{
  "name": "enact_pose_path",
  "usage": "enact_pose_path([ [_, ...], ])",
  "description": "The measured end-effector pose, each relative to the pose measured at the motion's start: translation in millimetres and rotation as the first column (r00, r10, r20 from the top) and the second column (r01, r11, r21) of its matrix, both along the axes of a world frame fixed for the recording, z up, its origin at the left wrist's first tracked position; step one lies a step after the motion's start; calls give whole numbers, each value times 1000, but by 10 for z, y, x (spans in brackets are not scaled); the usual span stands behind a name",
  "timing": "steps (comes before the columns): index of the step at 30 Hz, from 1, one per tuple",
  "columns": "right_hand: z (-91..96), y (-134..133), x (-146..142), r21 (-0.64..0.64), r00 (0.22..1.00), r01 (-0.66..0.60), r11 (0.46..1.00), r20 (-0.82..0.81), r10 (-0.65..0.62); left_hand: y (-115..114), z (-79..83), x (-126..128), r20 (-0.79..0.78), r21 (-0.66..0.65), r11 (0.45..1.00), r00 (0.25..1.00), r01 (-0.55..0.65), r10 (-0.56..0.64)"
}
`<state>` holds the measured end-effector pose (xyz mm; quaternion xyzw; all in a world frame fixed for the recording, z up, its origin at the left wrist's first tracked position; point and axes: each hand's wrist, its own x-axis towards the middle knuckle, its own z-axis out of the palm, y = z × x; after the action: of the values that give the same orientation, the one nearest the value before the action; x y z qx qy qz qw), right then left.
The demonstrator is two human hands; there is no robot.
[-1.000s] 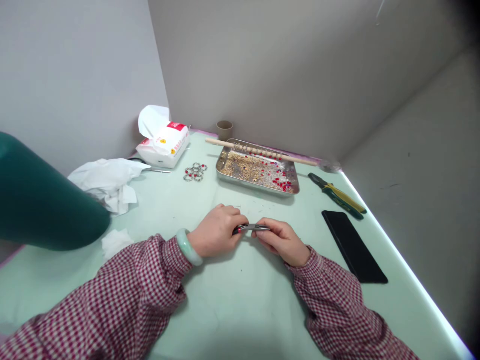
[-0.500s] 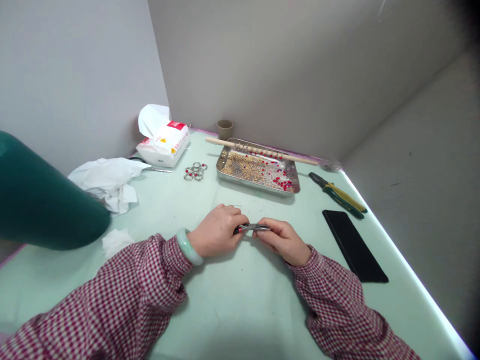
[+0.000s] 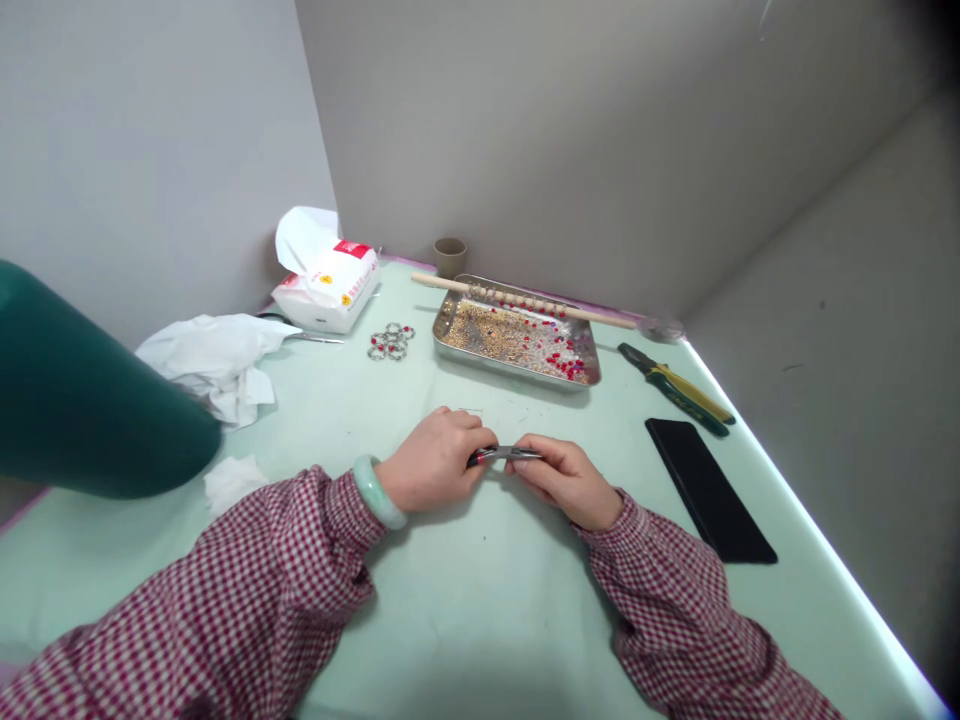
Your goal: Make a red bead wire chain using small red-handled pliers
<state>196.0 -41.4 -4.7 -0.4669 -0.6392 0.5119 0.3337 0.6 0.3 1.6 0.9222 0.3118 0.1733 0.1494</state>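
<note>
My left hand (image 3: 439, 458), with a pale green bangle at its wrist, is closed round the dark handles of small pliers (image 3: 499, 455). The metal jaws point to the right. At the jaw tips my right hand (image 3: 568, 478) is closed in a pinch; whatever lies between its fingers is hidden or too small to name. Beyond the hands stands a metal tray (image 3: 510, 372) of gold, clear and red beads. A wooden stick (image 3: 589, 314) strung with small beaded rings rests across its back. Left of the tray lie several silver rings with red beads (image 3: 391, 343).
Green-and-yellow pliers (image 3: 679, 390) and a black phone-like slab (image 3: 709, 490) lie on the right. On the left are a tissue pack (image 3: 330, 285), crumpled white tissue (image 3: 217, 360), scissors-like metal tips (image 3: 322, 339) and a large green cylinder (image 3: 90, 400). A small cup (image 3: 450, 258) stands behind the tray.
</note>
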Motion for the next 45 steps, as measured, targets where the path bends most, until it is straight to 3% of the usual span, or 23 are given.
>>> enact_pose_path([
  [14,-31,0,21,-44,999,-4,999,-53,2,-1,-3,-4,19,12,1000,1000,14,-15],
  [45,-29,-13,63,-200,970,-143,969,-222,97,-7,-5,-1,70,-6,998,995,68,-68],
])
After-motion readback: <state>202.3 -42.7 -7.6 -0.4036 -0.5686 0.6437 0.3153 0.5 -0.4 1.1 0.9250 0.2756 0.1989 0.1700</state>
